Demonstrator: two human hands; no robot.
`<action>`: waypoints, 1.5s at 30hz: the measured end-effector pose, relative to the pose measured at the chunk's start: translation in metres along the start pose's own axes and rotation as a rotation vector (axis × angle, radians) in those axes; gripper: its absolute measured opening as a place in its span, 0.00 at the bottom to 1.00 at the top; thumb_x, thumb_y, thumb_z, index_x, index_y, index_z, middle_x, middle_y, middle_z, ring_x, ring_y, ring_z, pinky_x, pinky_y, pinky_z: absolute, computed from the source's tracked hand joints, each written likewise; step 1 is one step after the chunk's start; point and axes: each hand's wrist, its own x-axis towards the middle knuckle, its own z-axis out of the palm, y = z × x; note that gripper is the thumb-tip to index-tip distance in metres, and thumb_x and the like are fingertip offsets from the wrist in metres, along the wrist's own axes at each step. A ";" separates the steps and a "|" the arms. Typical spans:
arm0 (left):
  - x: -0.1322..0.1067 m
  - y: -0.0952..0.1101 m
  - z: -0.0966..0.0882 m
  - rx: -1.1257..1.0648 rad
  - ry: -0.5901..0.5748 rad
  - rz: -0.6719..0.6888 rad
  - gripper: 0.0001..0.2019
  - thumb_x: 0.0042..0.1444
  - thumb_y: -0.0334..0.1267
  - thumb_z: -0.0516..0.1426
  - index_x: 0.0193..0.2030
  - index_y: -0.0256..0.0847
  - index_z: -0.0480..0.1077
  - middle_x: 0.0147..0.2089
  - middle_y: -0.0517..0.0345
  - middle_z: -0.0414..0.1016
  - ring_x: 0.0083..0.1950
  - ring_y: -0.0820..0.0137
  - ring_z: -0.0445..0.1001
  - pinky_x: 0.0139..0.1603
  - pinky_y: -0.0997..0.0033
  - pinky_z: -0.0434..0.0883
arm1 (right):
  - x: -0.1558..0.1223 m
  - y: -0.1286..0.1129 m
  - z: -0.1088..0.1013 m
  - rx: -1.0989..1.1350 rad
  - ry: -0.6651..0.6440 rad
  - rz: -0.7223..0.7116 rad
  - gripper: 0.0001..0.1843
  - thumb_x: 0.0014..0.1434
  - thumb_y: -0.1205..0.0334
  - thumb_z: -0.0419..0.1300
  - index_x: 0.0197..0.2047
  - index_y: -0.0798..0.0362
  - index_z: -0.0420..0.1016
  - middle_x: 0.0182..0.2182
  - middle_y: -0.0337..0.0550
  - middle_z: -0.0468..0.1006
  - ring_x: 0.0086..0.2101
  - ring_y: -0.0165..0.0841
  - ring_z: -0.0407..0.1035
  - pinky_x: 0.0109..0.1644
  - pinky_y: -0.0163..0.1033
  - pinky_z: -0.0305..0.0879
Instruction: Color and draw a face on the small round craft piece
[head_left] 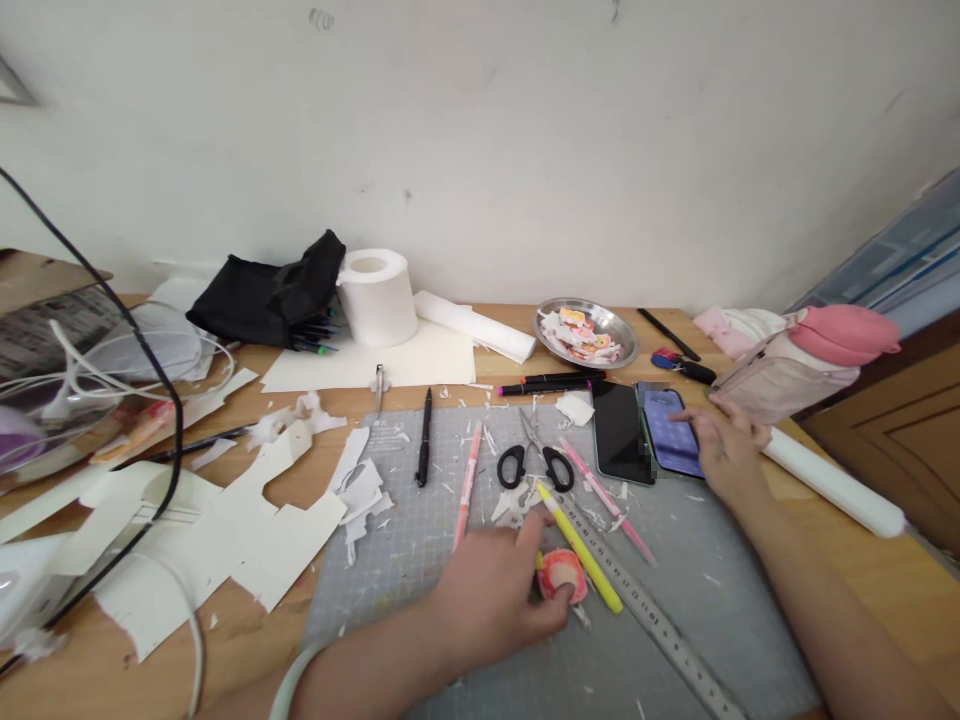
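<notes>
My left hand (499, 580) rests on the grey cutting mat (375, 625), its thumb and fingers closed about a small red-orange and pink paper cutout (564, 577). Over at the right, my right hand (727, 448) has its index finger on the lit screen of a phone (670, 432); it holds nothing and its fingers are apart. A dark-screened phone (621, 430) lies beside the lit one. Near my left hand are a yellow marker (581, 550), a steel ruler (652, 612), black-handled scissors (534, 462) and two pink pens, one being this pen (469, 480).
Paper scraps (217, 530) and cables (176, 400) cover the left side. A black pouch (247, 300), a paper roll (379, 300) and a metal bowl (626, 335) of coloured cutouts stand along the wall. A black pen (426, 440) lies on the mat; a pink-lidded bottle (840, 335) is at the right.
</notes>
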 end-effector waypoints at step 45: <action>-0.004 0.004 0.003 0.116 0.008 -0.011 0.19 0.48 0.52 0.55 0.42 0.41 0.63 0.34 0.52 0.77 0.36 0.56 0.77 0.34 0.63 0.73 | -0.004 0.007 0.000 0.066 0.054 0.081 0.28 0.62 0.48 0.38 0.29 0.48 0.75 0.35 0.49 0.78 0.44 0.43 0.68 0.50 0.53 0.58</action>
